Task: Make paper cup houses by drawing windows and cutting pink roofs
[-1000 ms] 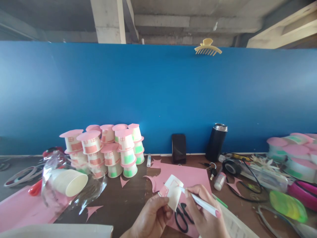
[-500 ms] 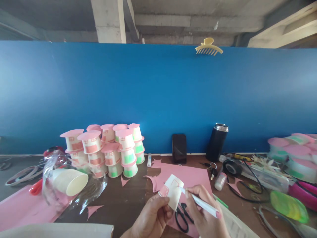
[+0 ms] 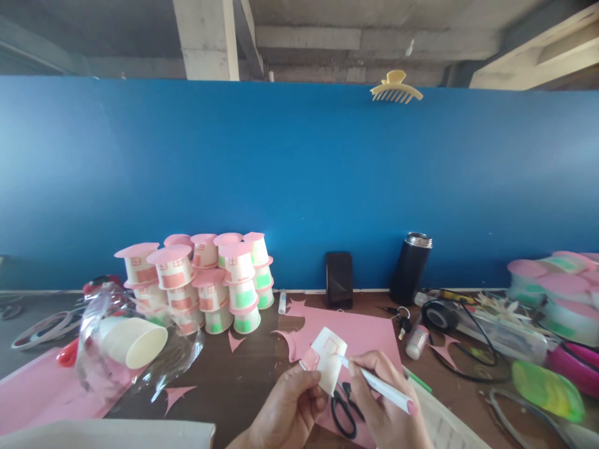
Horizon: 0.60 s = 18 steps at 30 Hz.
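Left grip [image 3: 292, 405] pinching lower part of white cup [image 3: 330, 368], right grip [image 3: 388, 399] closed around marker [image 3: 386, 388], tip at cup wall

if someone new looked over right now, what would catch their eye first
Probably the blue partition, with a yellow hair claw at its top edge. Below, left of centre, stand stacked pink-topped cups. In front, the right hand has a white pen in its grip, beside a white cup the left hand holds.

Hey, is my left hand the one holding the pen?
No, the right hand grips the white pen, while the left hand holds the white cup.
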Each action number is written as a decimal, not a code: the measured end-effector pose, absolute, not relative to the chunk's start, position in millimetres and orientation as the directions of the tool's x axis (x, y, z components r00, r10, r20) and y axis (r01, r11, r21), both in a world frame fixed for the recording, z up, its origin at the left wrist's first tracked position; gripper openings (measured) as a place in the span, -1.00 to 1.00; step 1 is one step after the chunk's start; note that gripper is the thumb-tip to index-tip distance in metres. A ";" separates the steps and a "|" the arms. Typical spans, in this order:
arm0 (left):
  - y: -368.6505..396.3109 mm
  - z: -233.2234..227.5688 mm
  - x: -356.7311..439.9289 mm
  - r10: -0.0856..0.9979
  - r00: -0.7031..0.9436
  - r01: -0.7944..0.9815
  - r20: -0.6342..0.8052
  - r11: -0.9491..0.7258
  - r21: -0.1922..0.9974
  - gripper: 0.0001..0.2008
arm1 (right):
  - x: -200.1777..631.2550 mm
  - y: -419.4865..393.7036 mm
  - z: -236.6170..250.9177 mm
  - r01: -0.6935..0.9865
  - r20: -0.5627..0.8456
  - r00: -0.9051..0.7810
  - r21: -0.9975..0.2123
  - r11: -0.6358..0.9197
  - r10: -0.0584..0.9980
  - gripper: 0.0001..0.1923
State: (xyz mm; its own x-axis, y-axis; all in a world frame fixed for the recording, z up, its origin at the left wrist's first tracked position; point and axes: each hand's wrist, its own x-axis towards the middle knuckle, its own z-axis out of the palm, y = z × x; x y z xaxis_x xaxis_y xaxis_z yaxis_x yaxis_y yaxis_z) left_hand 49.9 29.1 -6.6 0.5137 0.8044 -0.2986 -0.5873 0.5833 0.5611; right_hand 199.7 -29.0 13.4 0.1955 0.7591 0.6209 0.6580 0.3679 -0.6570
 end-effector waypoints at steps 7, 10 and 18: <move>27.5 -5.5 49.2 0.804 0.515 -0.595 -0.297 0.584 0.552 -0.88 | 199.2 -29.9 12.4 0.646 0.600 0.206 -0.677 0.353 0.773 -0.85; 27.4 -7.0 49.2 0.803 0.523 -0.596 -0.285 0.584 0.551 -0.88 | 198.9 -30.1 12.2 0.647 0.605 0.210 -0.675 0.354 0.768 -0.85; 29.1 -6.7 48.5 0.813 0.514 -0.609 -0.274 0.570 0.552 -0.89 | 198.9 -30.2 9.4 0.654 0.606 0.184 -0.663 0.364 0.774 -0.86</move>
